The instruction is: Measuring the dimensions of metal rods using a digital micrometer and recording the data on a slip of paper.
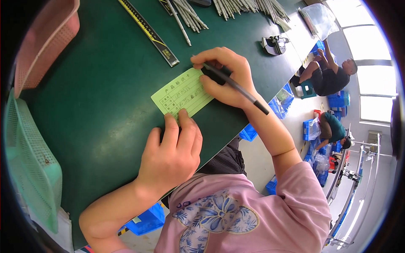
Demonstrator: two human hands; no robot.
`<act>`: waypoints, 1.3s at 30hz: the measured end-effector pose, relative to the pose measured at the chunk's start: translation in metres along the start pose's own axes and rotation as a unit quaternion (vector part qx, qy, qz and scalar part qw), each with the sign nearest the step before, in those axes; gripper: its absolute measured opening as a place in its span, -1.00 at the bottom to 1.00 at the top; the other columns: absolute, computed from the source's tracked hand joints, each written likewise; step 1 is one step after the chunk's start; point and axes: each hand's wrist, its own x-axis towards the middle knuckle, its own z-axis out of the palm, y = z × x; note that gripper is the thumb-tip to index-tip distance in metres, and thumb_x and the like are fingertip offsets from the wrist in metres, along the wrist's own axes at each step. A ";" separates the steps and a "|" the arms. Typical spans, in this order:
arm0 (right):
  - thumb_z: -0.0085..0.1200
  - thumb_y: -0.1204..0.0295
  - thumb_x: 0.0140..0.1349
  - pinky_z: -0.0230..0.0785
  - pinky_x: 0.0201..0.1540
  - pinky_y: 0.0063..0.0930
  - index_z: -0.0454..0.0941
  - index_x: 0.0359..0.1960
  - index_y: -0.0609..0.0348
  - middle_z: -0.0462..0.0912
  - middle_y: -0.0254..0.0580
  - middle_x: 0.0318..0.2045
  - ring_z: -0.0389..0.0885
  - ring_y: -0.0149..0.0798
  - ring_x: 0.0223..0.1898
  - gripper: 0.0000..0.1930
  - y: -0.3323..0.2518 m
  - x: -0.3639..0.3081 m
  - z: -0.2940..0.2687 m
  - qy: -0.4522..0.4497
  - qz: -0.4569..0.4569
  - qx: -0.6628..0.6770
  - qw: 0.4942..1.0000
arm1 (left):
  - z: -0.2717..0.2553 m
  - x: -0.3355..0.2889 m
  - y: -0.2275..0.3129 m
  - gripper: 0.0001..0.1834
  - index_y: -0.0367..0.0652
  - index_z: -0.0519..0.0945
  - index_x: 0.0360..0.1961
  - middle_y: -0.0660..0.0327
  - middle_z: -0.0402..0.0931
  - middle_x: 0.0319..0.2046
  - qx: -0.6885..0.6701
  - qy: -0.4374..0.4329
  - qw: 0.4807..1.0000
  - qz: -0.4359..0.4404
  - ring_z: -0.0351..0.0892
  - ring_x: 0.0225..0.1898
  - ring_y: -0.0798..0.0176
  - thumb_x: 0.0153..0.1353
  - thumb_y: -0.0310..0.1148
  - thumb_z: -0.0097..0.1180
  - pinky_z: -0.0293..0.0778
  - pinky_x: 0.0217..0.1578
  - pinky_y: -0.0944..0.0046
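A light green paper card [185, 96] with a printed form and some handwriting lies tilted on the dark green tabletop [97, 101]. With fingers stretched out, my left hand [172, 154] rests its fingertips on the card's near edge. My right hand [228, 76] is closed around a pen [242, 92] with a dark grip and a clear barrel, at the card's right end. The pen's writing tip is hidden behind the fingers. Just beyond the card lies a black and yellow ruler [149, 33].
Thin grey rods [190, 14] lie in bundles along the far side, near a dark measuring tool [275, 44]. A pink basket [48, 46] and a mint green basket [36, 156] stand at left. Blue bins [145, 219] sit below the table. Two people [331, 80] work at far right.
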 end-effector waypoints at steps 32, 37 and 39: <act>-0.17 0.70 -0.16 0.25 -0.81 -0.63 0.31 -0.44 0.38 0.48 -0.03 -0.63 0.51 -0.27 -0.70 -0.84 0.349 -0.369 0.062 0.723 0.624 0.289 0.073 | 0.043 0.135 0.061 -0.09 -0.17 -0.04 0.21 -0.19 -0.16 0.19 -0.096 -0.268 0.955 0.076 -0.19 0.21 -0.25 -0.16 -0.02 0.01 -0.21 0.11 -0.18; -0.28 0.44 0.10 0.23 -0.81 -0.65 0.35 -0.45 0.31 0.50 -0.09 -0.65 0.51 -0.34 -0.72 -0.82 0.365 -0.404 0.060 0.724 0.656 0.204 0.065 | 0.036 0.144 0.067 0.00 -0.04 -0.25 0.25 -0.10 -0.42 0.22 -0.059 -0.336 0.938 0.062 -0.37 0.23 -0.22 -0.09 -0.01 0.09 -0.19 0.07 -0.30; -0.27 0.45 0.10 0.23 -0.80 -0.65 0.39 -0.49 0.30 0.50 -0.09 -0.70 0.49 -0.34 -0.74 -0.81 0.370 -0.416 0.056 0.702 0.688 0.180 0.038 | 0.036 0.144 0.068 -0.03 -0.05 -0.20 0.24 -0.10 -0.38 0.22 -0.056 -0.326 0.942 0.064 -0.33 0.23 -0.22 -0.08 -0.03 0.09 -0.17 0.06 -0.29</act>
